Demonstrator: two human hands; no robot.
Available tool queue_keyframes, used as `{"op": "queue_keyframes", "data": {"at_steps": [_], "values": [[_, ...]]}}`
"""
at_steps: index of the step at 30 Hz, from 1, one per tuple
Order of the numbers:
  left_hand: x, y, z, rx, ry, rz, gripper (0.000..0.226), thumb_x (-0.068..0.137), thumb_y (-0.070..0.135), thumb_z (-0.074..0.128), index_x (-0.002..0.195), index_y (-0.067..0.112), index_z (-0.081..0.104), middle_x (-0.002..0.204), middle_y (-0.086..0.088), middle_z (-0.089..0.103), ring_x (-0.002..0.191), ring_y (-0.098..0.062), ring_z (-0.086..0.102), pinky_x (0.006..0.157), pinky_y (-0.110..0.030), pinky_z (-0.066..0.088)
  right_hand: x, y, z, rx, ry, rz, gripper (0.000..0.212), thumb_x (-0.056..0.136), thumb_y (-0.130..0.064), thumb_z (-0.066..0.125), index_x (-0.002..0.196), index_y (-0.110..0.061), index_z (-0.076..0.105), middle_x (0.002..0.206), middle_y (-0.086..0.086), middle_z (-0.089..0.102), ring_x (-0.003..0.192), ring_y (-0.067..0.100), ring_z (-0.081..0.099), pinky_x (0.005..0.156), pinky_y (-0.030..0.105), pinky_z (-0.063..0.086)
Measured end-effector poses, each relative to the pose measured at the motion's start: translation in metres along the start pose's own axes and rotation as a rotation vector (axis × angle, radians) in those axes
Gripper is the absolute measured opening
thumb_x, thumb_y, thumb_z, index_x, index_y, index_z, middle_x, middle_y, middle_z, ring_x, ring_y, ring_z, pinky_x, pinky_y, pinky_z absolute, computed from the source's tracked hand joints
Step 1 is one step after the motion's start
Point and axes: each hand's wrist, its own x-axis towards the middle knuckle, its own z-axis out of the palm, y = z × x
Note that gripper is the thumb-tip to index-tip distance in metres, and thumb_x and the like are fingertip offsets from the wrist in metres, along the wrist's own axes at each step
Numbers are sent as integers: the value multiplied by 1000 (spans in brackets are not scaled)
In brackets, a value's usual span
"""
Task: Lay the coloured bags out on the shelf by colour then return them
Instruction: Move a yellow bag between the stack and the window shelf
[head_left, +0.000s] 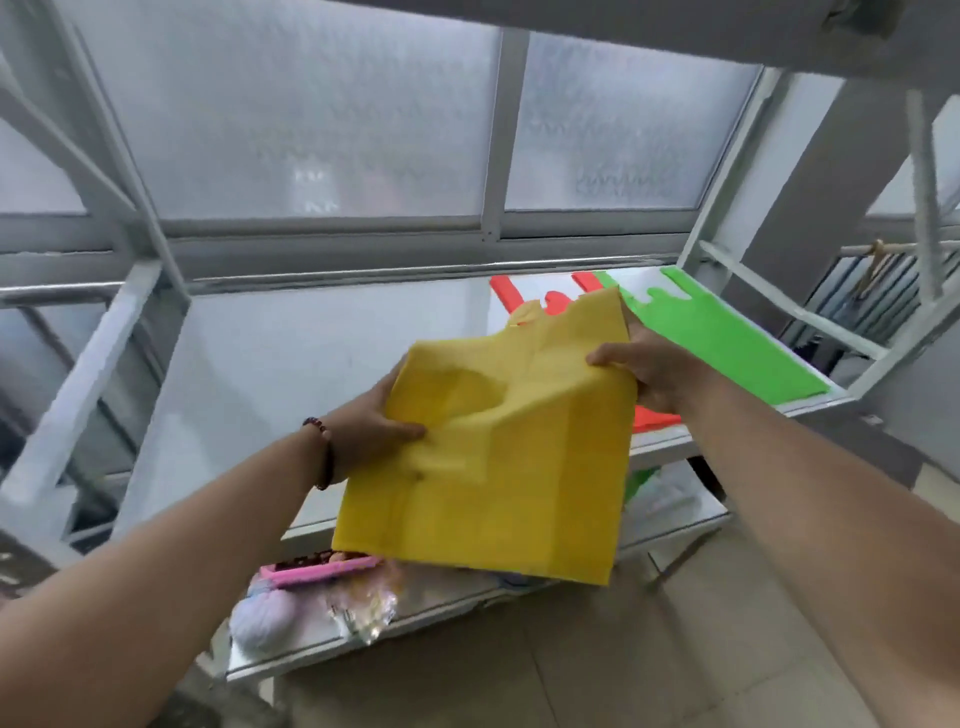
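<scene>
Holding a yellow bag (498, 457) in mid-air before the white shelf (322, 353), left hand (371, 431) pinching its left edge, right hand (649, 369) its upper right, handles pointing toward the red bag (655, 417) and green bag (727, 343) already lying flat, bare shelf space waiting to their left.

arms bare, no sleeves; dark beaded bracelet (323, 451) on left wrist

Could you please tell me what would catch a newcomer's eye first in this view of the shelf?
The large yellow bag fills the middle of the view, held up in front of the white shelf by the left hand at its left edge and the right hand at its right edge. Behind it, on the shelf's right end, a bright green bag lies flat, with a red bag mostly hidden beside it.
</scene>
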Motion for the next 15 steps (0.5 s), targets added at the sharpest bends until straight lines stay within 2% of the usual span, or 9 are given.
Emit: {"op": "queue_keyframes", "data": {"at_steps": [3,4,6,8,10,11,12,14,15], "values": [[-3,25,-4,-36,185,189,82,76,22,70,122,71,21,128,10,47,107,-23,57,72,-37,57,39,-26,-13,172,-158,-195,62,84,15,45,133,-24,41,109,12,60,86,26,64,70,39,57],[-2,29,-4,-50,244,228,85,71,29,73,124,70,21,128,11,47,106,-22,58,72,-39,58,50,-32,-15,246,-206,-229,58,84,15,45,127,-23,45,105,11,62,83,24,67,69,39,59],[9,25,-5,-79,372,206,88,69,30,73,136,58,22,130,8,49,107,-25,59,78,-49,56,75,-34,-17,308,-280,-238,49,83,14,47,116,-22,52,102,9,66,80,21,71,68,39,60],[25,12,-2,-105,461,53,78,78,18,69,142,37,29,134,-3,51,111,-33,57,90,-57,49,102,-19,-14,253,-286,-143,44,83,13,50,110,-21,55,98,7,69,76,19,72,66,38,61],[41,-7,3,-26,509,-181,52,83,13,66,132,14,48,130,-14,57,105,-34,59,94,-50,48,126,12,-5,45,-199,64,27,86,8,52,101,-14,56,78,7,69,56,14,68,55,30,59],[49,-17,6,37,549,-298,42,84,12,66,124,8,55,126,-17,60,100,-32,60,91,-44,48,137,31,2,-93,-140,188,15,88,5,53,89,-11,55,66,8,63,45,14,62,48,26,54],[57,-27,8,64,587,-375,35,84,11,65,118,5,59,122,-17,61,97,-31,61,88,-41,49,149,49,7,-203,-68,293,15,88,2,56,78,-9,51,60,9,54,41,15,54,45,25,49],[73,-42,11,34,639,-434,28,85,8,62,113,4,61,119,-18,63,95,-32,61,87,-42,49,171,80,14,-309,17,391,20,86,2,59,71,-6,48,61,10,41,49,21,46,51,29,45],[79,-46,12,27,657,-448,27,85,8,62,112,5,61,117,-18,63,94,-31,61,87,-42,49,181,89,16,-327,31,389,13,85,2,59,76,-4,51,66,11,43,59,23,48,59,33,47]]}}
